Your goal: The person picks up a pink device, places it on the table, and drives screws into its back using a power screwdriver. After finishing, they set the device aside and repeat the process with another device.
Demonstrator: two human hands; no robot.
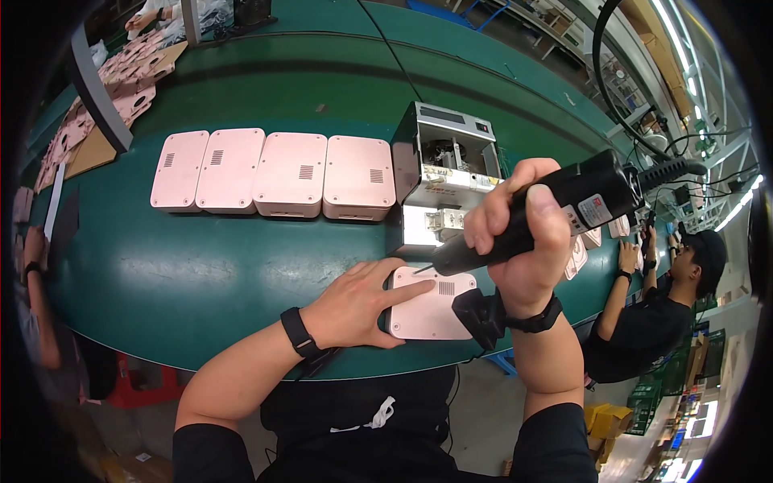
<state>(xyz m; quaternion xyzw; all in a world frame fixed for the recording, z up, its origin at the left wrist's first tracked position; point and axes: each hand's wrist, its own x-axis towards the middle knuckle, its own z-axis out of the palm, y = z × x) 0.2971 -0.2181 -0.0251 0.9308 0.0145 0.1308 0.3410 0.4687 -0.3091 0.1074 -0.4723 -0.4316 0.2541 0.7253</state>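
A black electric screwdriver (pixel 555 211) is in my right hand (pixel 527 237), which is closed around its body. The tool is tilted, with its thin bit reaching the far left part of a pink plastic housing (pixel 427 310) close to the table's near edge. My left hand (pixel 358 302) grips that housing at its left side, the thumb along the near edge and a finger stretched across the top. The housing lies flat, with a slotted vent and small screw holes facing up. Whether the bit sits in a screw is too small to tell.
Several matching pink housings (pixel 290 173) stand in a row on the green table (pixel 201 266). A metal screw-feeder machine (pixel 439 173) stands just beyond my work. Pink flat parts (pixel 121 88) are piled at far left. A co-worker (pixel 652 306) sits at right; the screwdriver's cable (pixel 672 171) runs right.
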